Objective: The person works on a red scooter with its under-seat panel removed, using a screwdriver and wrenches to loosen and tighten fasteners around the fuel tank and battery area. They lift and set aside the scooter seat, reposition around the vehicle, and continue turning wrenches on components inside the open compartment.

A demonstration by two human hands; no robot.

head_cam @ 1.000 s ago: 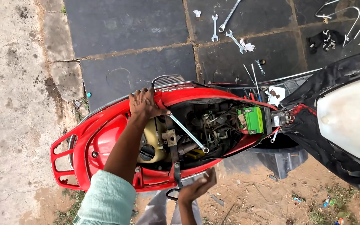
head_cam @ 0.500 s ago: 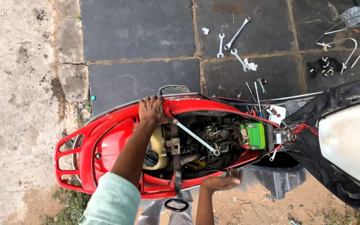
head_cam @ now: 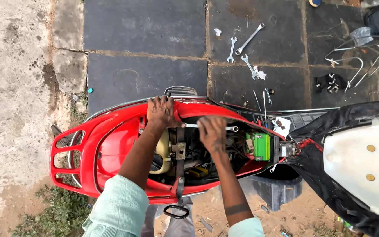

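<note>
Glossy red plastic scooter body (head_cam: 110,149), bare-metal wrench (head_cam: 189,126)
</note>
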